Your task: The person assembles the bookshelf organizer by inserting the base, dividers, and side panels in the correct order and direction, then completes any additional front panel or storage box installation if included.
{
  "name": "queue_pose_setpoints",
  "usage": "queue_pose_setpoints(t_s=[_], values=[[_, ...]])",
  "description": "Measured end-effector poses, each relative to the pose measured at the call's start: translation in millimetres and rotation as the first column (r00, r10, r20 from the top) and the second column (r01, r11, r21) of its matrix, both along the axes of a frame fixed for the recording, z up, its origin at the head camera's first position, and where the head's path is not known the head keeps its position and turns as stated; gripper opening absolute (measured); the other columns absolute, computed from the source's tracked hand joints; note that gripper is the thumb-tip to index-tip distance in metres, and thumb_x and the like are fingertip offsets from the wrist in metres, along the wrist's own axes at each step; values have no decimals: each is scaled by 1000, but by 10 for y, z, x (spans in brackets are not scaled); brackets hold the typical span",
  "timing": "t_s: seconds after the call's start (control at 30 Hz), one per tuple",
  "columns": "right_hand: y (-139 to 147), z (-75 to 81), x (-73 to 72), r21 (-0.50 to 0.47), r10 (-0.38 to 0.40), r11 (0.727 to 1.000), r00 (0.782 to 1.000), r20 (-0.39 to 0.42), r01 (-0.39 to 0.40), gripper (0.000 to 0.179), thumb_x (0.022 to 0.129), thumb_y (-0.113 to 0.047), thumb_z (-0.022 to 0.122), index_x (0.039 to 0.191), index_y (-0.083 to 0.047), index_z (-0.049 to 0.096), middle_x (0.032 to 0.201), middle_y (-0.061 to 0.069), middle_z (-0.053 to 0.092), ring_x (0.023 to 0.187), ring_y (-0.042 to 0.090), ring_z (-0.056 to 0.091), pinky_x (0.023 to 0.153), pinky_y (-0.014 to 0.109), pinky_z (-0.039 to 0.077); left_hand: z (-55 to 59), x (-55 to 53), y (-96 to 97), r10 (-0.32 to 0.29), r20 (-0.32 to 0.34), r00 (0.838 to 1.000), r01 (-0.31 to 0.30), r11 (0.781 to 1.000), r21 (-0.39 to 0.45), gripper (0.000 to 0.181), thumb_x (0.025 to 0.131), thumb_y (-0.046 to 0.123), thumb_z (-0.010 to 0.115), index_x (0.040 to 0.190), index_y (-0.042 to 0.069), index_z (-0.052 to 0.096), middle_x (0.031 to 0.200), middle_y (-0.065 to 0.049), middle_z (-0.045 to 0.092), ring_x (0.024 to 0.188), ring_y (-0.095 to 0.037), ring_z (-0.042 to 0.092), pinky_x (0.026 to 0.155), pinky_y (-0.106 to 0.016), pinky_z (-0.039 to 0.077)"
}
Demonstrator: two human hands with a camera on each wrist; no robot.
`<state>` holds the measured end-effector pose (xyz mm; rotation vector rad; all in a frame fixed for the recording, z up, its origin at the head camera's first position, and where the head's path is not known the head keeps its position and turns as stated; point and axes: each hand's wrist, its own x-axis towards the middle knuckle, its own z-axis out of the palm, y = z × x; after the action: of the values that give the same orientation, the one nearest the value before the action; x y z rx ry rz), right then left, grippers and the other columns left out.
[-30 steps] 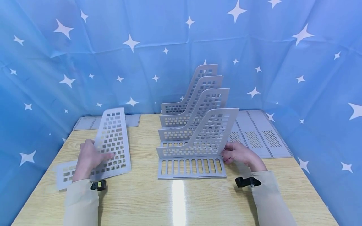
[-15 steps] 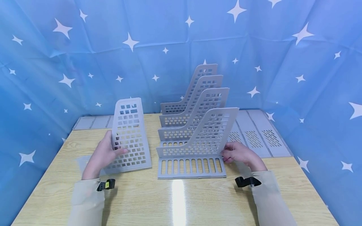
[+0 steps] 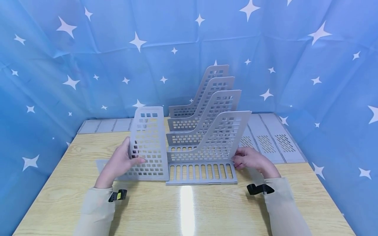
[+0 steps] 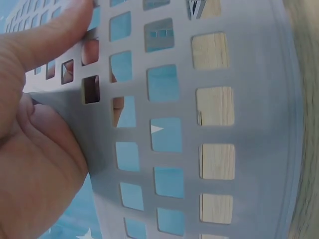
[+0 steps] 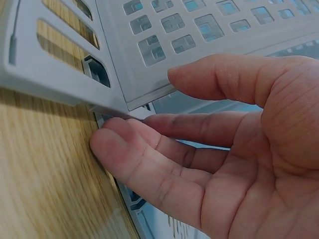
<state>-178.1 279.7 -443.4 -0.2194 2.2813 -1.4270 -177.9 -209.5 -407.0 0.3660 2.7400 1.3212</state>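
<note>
My left hand (image 3: 118, 162) holds a grey perforated side panel (image 3: 151, 144) upright by its left edge. In the left wrist view, the thumb lies across the panel's face (image 4: 254, 134), and fingertips show through its holes. The panel's right edge is at the left end of a grey file rack (image 3: 202, 173), which has several upright dividers on a slotted base; I cannot tell whether they touch. At the rack's right end, my right hand (image 3: 251, 160) grips the corner of the front divider (image 3: 224, 137), thumb on one side and fingers on the other, close to the base.
Flat grey panels (image 3: 265, 141) with slanted slots lie behind the right hand. More flat grey pieces (image 3: 104, 126) lie along the table's back left edge. A blue curtain (image 3: 118, 65) with white stars stands behind the wooden table (image 3: 153, 209).
My left hand has carried the perforated panel rightward, from the left part of the table up to the rack's left end. The right hand has stayed at the rack's corner.
</note>
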Motion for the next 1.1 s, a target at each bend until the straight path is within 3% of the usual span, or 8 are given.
queue_pose_setpoints(t_s=[0.27, 0.53, 0.63, 0.7, 0.87, 1.1], values=[[-18, 25, 6, 8, -4, 1000, 1000, -9, 4, 43, 97, -3, 61, 133, 20, 54, 109, 25, 70, 88, 27, 69, 78, 41, 62, -54, 5, 14, -15, -13, 1000, 15, 1000, -3, 65, 84, 10, 85, 136, 3, 48, 102, -9, 70, 85, -20, 69, 78, -41, 56], [-49, 44, 116, 49, 5, 999, 999, -53, -2, 42, 99, -4, 60, 132, 20, 54, 112, 27, 68, 89, 31, 72, 79, 44, 62, -114, 89, -40, -16, -21, 1000, 17, 999, 48, 62, 82, 9, 87, 134, 7, 53, 100, -8, 70, 84, -20, 70, 73, -35, 57], [-69, 47, 174, 64, 5, 998, 997, -74, -1, 41, 100, -4, 59, 132, 21, 54, 112, 28, 67, 90, 32, 73, 80, 43, 62, -104, 130, -83, -39, -30, 999, 42, 994, 97, 55, 84, 11, 86, 131, 8, 59, 99, -8, 72, 83, -19, 70, 71, -31, 57], [-83, 63, 227, 88, 2, 996, 996, -93, 6, 42, 100, -5, 59, 133, 20, 54, 115, 29, 68, 89, 32, 74, 81, 43, 62, -87, 158, -130, -54, -27, 998, 57, 989, 134, 41, 86, 12, 85, 121, 5, 65, 95, -8, 71, 81, -17, 67, 68, -29, 55], [-122, 103, 365, 86, 7, 996, 994, -108, 2, 50, 99, -5, 60, 137, 24, 47, 128, 39, 60, 93, 34, 75, 84, 42, 62, -35, 213, -232, -134, 31, 990, 124, 970, 209, 17, 87, 7, 82, 101, -1, 78, 99, -10, 78, 90, -10, 71, 76, -28, 57], [-151, 133, 450, 79, -24, 996, 995, -99, 32, 52, 99, -5, 59, 139, 25, 43, 131, 41, 57, 97, 36, 74, 82, 41, 62, -38, 200, -178, -274, 107, 956, 238, 934, 265, 18, 91, 7, 77, 106, -3, 79, 107, -11, 78, 98, -14, 75, 85, -28, 58]])
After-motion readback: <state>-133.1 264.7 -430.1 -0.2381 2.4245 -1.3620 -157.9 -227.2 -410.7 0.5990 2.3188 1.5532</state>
